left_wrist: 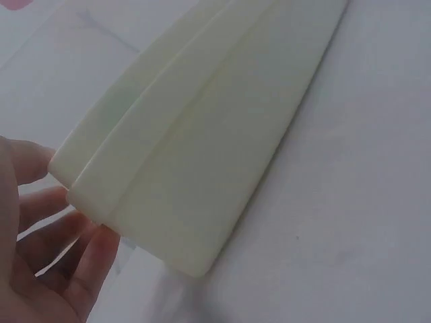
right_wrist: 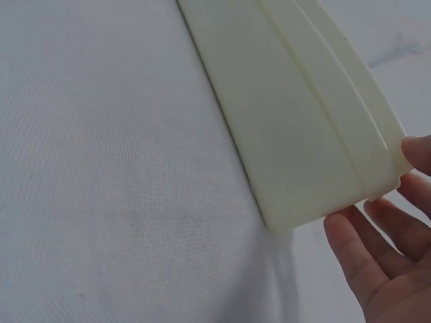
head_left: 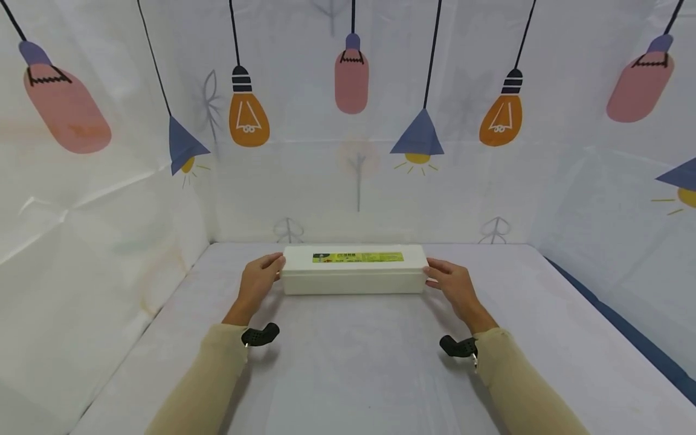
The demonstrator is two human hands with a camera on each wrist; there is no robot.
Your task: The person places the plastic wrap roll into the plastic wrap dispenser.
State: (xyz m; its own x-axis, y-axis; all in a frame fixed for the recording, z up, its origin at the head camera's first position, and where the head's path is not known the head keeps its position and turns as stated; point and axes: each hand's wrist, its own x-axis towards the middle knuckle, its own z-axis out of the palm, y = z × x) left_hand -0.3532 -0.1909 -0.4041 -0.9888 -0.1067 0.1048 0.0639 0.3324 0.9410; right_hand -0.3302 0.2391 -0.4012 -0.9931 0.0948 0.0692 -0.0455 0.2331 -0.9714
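Note:
A long off-white lidded box [head_left: 353,283] lies crosswise at the far part of the table, its lid on. A yellow-green printed label [head_left: 359,257] runs along the top. At its left end my left hand [head_left: 260,279] holds the box, thumb at the lid's corner and fingers bent against the end below the lid's rim. My right hand [head_left: 454,284] grips the opposite end in much the same way, as the right wrist view shows. The box's lower front edge [right_wrist: 232,134] runs along the tabletop.
The white-covered table [head_left: 359,362] reaches back to a white sheet wall [head_left: 304,181] printed with hanging lamps. More sheeting closes off the left and right sides. A dark blue strip [head_left: 620,320] shows past the table's right edge. Each wrist wears a black device [head_left: 261,334].

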